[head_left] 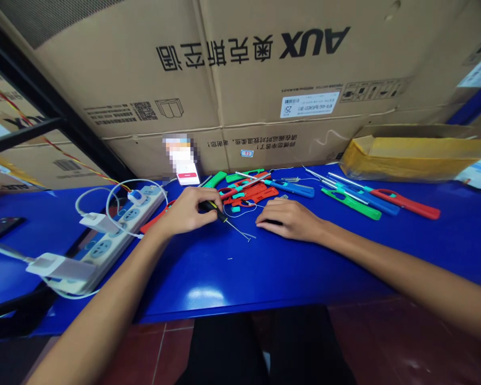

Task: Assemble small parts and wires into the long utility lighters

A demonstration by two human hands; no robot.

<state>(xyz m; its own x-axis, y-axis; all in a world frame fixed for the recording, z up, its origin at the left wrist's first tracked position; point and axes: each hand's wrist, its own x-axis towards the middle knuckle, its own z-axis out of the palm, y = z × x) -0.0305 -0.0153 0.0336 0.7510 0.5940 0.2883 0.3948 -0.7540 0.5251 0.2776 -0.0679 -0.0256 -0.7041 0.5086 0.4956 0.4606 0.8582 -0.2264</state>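
On the blue tabletop point(208, 280), betw. our 2 forearms, our L hand point(194, 209) has the screwdriver point(222, 215) by its black-&-yellow handle: thumb & index finger pinch it, other fingers tucked out of sight. Shaft slants down to the R, into the gap betw. hands; pinching near the shaft prob. gives finer control of the tip.

R hand point(291, 219) rests on tabletop opp. the tip, fingers bent & pressed together. Prob. parked close so it can steady small stuff.

Just beyond both hands: pile of red casings point(260, 191), w/ a thin wire point(240, 216) looping out in front. Off to R, a green lighter point(353, 204), blue lighter point(386, 206) & red lighter point(409, 204), long-nosed, laid roughly parallel, prob. to keep them apart from the loose parts. Phone point(188, 177) leans on the big carton point(224, 69), screen our way, prob. for easy viewing. Power strip point(104, 247) sits L, plugs in.

Hard to make out: handle butt, covered by L hand; what's under R fingers, if anything; shaft end, looks like 2 thin lines, maybe part reflection. Phone's upper screen is pixelated. 2nd phone point(2, 229) cut off at L edge. 1 pale sliver point(230, 259) near us, too small to ID.
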